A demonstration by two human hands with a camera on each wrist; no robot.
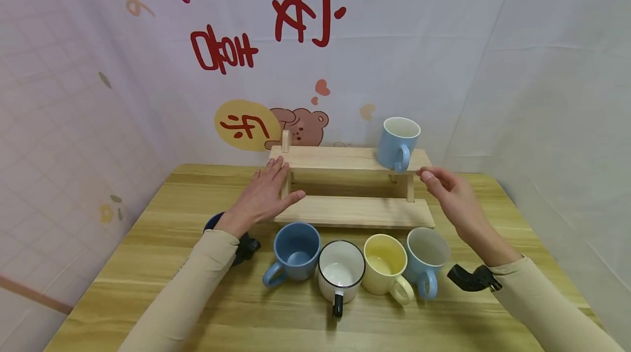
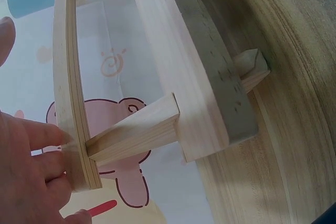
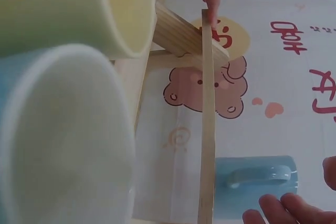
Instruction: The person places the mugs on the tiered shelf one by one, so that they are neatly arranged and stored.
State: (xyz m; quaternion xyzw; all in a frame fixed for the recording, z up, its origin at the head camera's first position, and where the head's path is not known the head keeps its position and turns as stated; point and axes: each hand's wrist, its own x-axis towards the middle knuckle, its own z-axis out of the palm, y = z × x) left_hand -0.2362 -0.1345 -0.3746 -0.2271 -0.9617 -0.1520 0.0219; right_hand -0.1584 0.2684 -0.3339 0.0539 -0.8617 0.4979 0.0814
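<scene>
A two-tier wooden shelf [image 1: 330, 157] stands on the table. My left hand [image 1: 261, 193] lies at its left end with fingers extended; in the left wrist view the fingertips touch the upper board's edge [image 2: 79, 129]. A light blue mug [image 1: 389, 146] stands upright near the right end of the upper board, its handle facing front. Just right of and below that mug is my right hand [image 1: 458, 204], fingers loosely bent with nothing between them. The right wrist view shows the thumb and fingers apart, close to the mug [image 3: 257, 184].
In front of the shelf stand a blue mug [image 1: 296, 256], a white mug with a black rim [image 1: 325, 281], a yellow mug [image 1: 377, 281] and another light blue mug [image 1: 416, 261]. A dark blue mug [image 1: 211, 223] is partly hidden behind the left wrist. A printed cloth [image 1: 419, 40] hangs behind.
</scene>
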